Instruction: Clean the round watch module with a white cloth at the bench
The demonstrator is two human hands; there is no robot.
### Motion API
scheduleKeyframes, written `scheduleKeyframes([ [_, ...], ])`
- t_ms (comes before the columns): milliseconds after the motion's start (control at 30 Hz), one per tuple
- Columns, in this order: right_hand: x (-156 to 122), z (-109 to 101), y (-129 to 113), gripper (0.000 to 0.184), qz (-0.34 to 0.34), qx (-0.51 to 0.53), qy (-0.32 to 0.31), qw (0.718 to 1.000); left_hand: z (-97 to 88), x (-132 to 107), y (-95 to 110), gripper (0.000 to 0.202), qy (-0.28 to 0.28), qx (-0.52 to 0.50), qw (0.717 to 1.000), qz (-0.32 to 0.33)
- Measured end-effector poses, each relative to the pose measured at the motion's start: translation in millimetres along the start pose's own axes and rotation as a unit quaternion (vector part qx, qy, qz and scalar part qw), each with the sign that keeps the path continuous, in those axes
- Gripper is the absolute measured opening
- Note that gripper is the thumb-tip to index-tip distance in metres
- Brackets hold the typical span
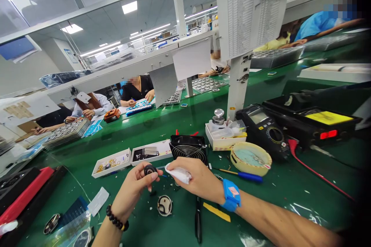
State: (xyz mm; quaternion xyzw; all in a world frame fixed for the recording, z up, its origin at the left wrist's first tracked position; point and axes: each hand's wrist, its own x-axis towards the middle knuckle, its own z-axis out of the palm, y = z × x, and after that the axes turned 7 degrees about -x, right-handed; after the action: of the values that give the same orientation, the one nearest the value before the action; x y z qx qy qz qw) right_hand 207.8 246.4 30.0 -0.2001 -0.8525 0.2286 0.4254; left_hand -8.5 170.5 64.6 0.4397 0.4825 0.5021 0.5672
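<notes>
My left hand [133, 189] pinches a small round black part [150, 170] between thumb and fingertips, low in the middle of the view. My right hand [197, 179], with a blue wrist strap [231, 195], is closed on a folded white cloth [179, 173] whose tip sits right beside the black part. Both hands hover over the green table mat [290, 197]. Below them lies a round silver and black disc [164, 205].
A small black fan [188, 148] stands just behind my hands. Two shallow white trays [111, 163] [150, 152] of small parts lie to the left, a yellow dish [251, 158], a multimeter [265, 129] and a soldering station [315, 121] to the right. Other people work across the bench.
</notes>
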Motion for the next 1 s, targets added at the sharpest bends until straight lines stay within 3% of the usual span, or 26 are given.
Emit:
scheduleKeyframes([
  [700,-1.6,0.0,8.0,0.043,-0.068,-0.071,-0.001,0.995,-0.4,0.2,0.3,0.024,-0.023,0.013,1.000,-0.011],
  [1000,-1.6,-1.3,7.6,0.050,-0.066,-0.093,-0.014,0.993,2.5,-1.8,2.2,0.022,-0.028,-0.007,0.999,-0.013],
])
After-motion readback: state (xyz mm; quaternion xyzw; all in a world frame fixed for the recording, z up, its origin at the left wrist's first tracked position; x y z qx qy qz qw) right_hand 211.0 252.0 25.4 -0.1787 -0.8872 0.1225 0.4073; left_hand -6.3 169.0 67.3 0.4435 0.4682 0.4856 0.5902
